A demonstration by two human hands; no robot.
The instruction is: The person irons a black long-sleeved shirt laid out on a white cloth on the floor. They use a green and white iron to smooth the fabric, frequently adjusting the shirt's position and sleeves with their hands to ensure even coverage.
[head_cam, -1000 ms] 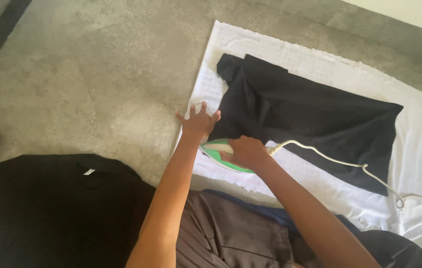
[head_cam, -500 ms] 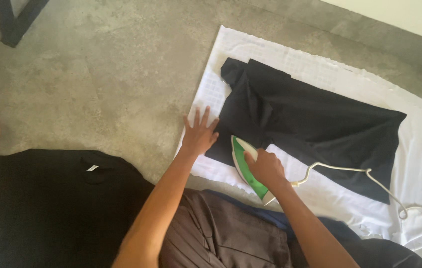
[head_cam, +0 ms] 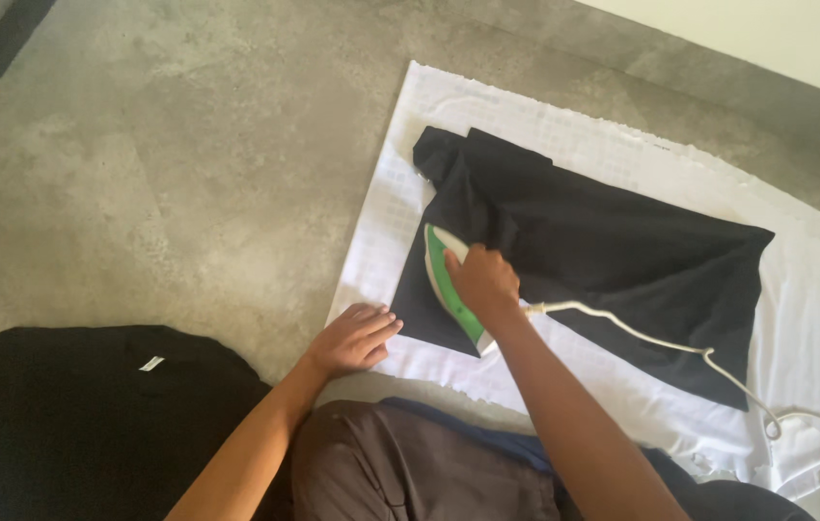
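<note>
Concrete floor [head_cam: 140, 174] | 1 white cloth [head_cam: 622, 154] | 2 black garments [head_cam: 603, 251] | 1 iron [head_cam: 444, 280]

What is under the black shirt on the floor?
A white cloth lies under the black shirt, showing all around it. The grey floor beneath the cloth is covered there.

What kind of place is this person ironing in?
Probably a room in a home, not a laundry shop. A white cloth spread on the bare concrete floor serves as the ironing surface, the right hand runs a green iron over a black garment.
</note>
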